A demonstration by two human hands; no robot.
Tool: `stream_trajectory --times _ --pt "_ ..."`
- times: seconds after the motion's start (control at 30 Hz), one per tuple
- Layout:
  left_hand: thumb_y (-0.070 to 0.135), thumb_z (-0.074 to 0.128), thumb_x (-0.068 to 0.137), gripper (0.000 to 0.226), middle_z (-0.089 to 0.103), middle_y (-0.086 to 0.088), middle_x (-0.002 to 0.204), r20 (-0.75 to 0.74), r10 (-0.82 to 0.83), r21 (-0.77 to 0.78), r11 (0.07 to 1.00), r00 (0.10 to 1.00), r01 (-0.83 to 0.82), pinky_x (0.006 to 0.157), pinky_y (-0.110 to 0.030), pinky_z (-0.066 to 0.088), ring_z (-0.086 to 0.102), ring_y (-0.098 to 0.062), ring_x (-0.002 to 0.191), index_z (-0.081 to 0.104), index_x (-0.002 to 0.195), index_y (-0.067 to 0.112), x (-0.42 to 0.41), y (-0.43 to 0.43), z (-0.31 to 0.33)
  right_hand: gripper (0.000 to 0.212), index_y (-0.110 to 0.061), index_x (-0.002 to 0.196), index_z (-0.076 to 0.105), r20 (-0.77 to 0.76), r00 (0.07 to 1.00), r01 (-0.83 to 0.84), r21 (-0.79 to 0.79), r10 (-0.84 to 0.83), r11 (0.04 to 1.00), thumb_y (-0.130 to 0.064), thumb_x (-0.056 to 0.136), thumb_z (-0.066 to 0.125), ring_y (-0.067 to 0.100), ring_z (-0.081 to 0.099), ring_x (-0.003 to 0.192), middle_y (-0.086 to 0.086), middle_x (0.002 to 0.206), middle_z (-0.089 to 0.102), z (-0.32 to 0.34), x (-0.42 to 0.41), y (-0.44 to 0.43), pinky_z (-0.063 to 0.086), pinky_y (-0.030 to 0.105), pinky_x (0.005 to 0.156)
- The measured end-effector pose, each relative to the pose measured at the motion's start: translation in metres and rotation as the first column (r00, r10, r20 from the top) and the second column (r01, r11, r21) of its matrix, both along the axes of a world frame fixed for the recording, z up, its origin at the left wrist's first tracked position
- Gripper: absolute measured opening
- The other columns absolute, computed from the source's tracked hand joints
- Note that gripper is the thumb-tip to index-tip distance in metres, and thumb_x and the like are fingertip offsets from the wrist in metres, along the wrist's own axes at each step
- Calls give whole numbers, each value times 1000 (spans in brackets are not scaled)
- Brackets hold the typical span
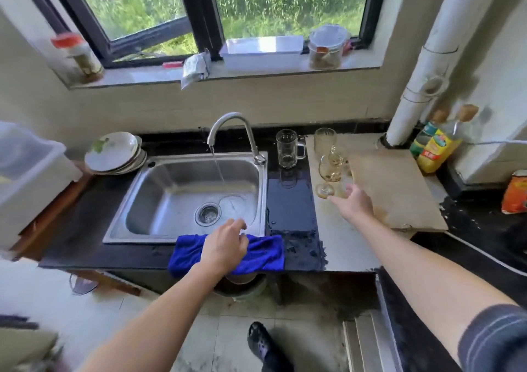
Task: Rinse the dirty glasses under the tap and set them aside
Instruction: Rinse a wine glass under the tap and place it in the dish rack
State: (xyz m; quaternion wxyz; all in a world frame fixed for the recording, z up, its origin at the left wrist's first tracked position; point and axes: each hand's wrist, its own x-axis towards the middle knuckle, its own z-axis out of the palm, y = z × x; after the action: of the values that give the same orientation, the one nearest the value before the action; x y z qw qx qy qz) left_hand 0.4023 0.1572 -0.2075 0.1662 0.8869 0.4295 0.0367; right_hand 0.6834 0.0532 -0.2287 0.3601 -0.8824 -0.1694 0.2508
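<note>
Water runs from the curved tap point(228, 123) into the steel sink point(148, 197). Right of the sink stand a clear glass mug point(288, 147), a ribbed tumbler point(325, 140) and two amber-stained stemmed glasses point(330, 169) on a pale board. My right hand point(352, 203) reaches out with fingers extended to the base of the nearer stemmed glass; whether it touches the base I cannot tell. My left hand point(225, 243) hovers with loosely bent fingers over a blue cloth point(265, 253) on the sink's front rim and holds nothing.
Stacked plates point(114, 153) sit left of the sink. A wooden board point(399, 189) lies right of the glasses, with oil bottles point(436, 146) and an orange packet point(516, 192) behind. Jars and a white tray point(262, 50) line the windowsill. The black counter point(291, 209) is wet.
</note>
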Motion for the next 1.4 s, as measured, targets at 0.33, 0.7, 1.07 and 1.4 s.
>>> stream_trajectory --times 0.33,0.7,1.07,1.4 --pt "20 46 94 28 62 -5 118 -21 58 -76 995 998 -59 84 -36 46 58 -27 106 58 118 14 22 130 -29 83 -16 128 46 77 966 253 -76 -247 964 -53 63 82 34 61 106 12 121 64 -36 40 95 51 42 89" --pt "18 46 91 26 64 -6 112 -56 116 -196 973 992 -125 80 -33 42 57 -28 102 58 113 12 41 187 -52 67 -19 111 53 196 980 19 52 -28 998 -53 62 83 20 63 84 -5 93 65 -7 -5 137 52 37 75" --pt "22 51 91 20 68 -8 103 -125 412 -316 846 902 -430 78 -34 46 61 -30 97 62 105 13 13 211 -61 82 -32 137 42 -24 785 -611 129 619 781 -46 67 81 14 58 97 -5 108 60 -30 -78 287 50 33 86" --pt "27 49 97 21 53 -8 106 -56 917 -921 105 395 -374 74 -39 49 51 -25 88 51 117 20 20 236 -98 74 -25 117 52 -178 830 -518 103 528 849 -51 56 86 10 61 94 -11 102 62 -45 -100 336 55 39 82"
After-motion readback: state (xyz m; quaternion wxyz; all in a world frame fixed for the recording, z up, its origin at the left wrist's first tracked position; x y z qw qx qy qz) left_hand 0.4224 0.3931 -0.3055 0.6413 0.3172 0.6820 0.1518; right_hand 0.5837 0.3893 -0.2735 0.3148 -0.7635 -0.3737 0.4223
